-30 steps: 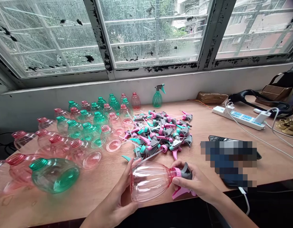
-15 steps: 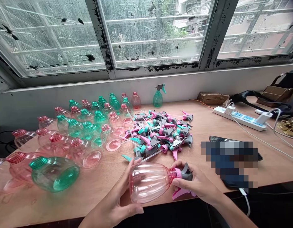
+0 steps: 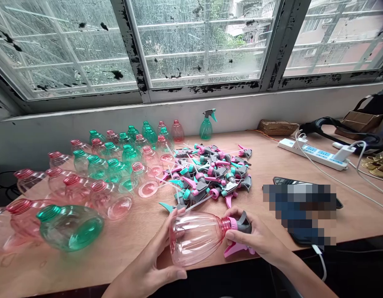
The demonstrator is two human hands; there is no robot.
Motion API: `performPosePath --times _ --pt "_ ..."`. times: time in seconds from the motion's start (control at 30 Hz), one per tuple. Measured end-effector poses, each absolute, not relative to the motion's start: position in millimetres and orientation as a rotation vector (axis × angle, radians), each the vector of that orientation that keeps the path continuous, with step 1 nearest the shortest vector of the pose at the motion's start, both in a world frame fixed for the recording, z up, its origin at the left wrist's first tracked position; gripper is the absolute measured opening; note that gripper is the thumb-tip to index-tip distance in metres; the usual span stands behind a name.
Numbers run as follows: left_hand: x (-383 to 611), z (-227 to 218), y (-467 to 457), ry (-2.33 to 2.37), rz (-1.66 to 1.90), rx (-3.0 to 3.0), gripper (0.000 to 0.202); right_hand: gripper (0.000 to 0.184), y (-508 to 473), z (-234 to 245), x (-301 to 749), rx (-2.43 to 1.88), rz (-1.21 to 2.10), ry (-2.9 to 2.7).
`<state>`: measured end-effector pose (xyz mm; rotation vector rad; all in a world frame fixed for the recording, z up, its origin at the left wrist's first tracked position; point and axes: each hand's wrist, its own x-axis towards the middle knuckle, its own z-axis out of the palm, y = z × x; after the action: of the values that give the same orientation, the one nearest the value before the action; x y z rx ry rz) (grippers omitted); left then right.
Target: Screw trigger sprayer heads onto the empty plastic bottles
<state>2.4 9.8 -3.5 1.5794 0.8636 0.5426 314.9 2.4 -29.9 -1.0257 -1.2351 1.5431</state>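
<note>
A clear pink plastic bottle (image 3: 196, 237) lies on its side near the front edge of the wooden table (image 3: 266, 165). My left hand (image 3: 154, 260) cups its base, fingers wrapped round it. A grey and pink trigger spray head (image 3: 239, 231) sits on the bottle's neck, and my right hand (image 3: 256, 238) is closed around it. Just behind lies a pile of loose spray heads (image 3: 210, 174) in grey, pink and teal.
Several empty pink and green bottles (image 3: 110, 169) cover the table's left half. One green bottle with a spray head (image 3: 206, 126) stands by the wall. A power strip (image 3: 312, 154) with cables, a phone (image 3: 303, 186) and bags lie at the right.
Both hands kept their hold on the bottle and spray head. My left thumb slid further along the underside of the bottle.
</note>
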Motion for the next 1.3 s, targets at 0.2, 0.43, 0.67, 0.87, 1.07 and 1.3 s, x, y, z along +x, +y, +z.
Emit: performPosePath --times 0.2,0.43,0.67,0.87,1.07,1.3 --pt "3.2 -0.9 10.6 0.907 0.530 1.717 0.092 0.042 2.9 -30.8 315.7 -1.062 1.533 -1.251" --pt "0.3 -8.4 11.7 0.924 0.542 1.679 0.093 0.037 4.4 -23.7 314.2 -0.998 1.558 -1.225" --pt "-1.2 -7.1 13.1 0.946 0.536 1.669 0.092 0.033 3.6 -26.0 314.2 -0.982 1.540 -1.234" --pt "-3.4 -15.5 11.2 0.938 0.560 1.635 0.086 0.034 4.4 -27.2 314.3 -0.978 1.550 -1.227" --pt "-1.3 -10.6 13.3 0.914 0.565 1.638 0.094 0.036 4.6 -26.9 313.0 -0.966 1.548 -1.218" --pt "-2.7 -9.2 12.5 0.939 0.523 1.752 0.087 0.035 3.6 -24.3 312.9 -0.956 1.554 -1.205"
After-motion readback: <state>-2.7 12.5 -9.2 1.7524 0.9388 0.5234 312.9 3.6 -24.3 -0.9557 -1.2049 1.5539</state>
